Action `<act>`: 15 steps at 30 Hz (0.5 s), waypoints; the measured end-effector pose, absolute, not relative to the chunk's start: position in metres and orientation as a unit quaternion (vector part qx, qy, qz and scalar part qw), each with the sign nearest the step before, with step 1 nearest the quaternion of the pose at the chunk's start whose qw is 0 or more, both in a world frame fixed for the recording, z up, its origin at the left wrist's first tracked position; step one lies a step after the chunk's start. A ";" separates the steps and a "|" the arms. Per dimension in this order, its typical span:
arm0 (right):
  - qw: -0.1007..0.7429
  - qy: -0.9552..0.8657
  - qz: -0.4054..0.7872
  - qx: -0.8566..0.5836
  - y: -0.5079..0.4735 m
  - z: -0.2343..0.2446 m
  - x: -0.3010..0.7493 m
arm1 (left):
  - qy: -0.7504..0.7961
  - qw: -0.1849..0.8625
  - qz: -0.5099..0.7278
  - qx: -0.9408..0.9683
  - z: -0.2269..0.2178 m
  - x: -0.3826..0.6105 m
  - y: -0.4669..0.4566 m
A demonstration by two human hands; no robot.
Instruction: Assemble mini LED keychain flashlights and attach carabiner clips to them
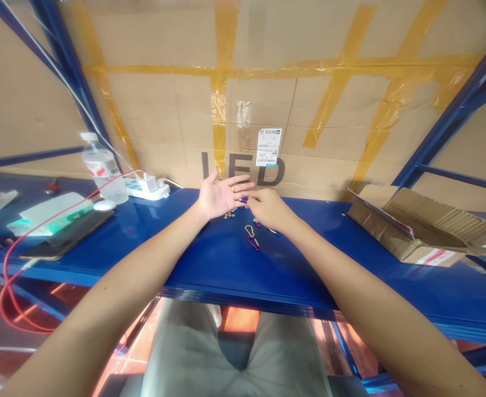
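My left hand [220, 196] is turned palm up above the blue table [243, 275], fingers spread, a gold-coloured ring on one of them. Closed in a pinch, my right hand [267, 207] grips a small purple carabiner [241, 200], which sits at the left hand's lower fingers; whether it touches them I cannot tell. Beneath the hands lie several small brass-coloured pieces [230, 214], too small to name. Closer to me are a silver carabiner [249, 231] and a magenta carabiner [253, 243]. A blue carabiner [274, 232] is partly hidden by my right wrist.
At the left stand a water bottle [104, 171], a white power strip [148, 189], a tissue pack [52, 212] and a phone [67, 236] with a red cable [6, 264]. An opened cardboard box [408, 234] is at the right. A large taped carton [176, 121] rises behind.
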State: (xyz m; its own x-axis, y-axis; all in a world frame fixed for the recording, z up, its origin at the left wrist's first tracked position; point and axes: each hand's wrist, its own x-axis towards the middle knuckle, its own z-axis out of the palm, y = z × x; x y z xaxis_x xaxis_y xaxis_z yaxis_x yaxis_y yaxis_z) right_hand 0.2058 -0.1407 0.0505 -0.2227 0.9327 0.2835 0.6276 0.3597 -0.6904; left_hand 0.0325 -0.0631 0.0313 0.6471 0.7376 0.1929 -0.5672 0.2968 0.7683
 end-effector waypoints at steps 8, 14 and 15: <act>0.342 -0.757 0.206 -0.517 -0.140 0.049 0.207 | 0.112 0.793 0.415 0.431 0.032 0.032 -0.064; 0.346 -0.759 0.196 -0.516 -0.139 0.050 0.207 | 0.110 0.794 0.414 0.432 0.032 0.032 -0.064; 0.346 -0.759 0.197 -0.516 -0.139 0.050 0.206 | 0.108 0.795 0.412 0.432 0.032 0.031 -0.064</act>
State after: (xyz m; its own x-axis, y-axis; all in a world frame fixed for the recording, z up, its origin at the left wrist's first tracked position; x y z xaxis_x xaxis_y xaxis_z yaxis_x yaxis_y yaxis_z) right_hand 0.2065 -0.1393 0.0496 -0.2287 0.9188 0.3218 0.6464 0.3905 -0.6555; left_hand 0.0315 -0.0639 0.0321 0.6370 0.7484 0.1848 -0.5627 0.2876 0.7750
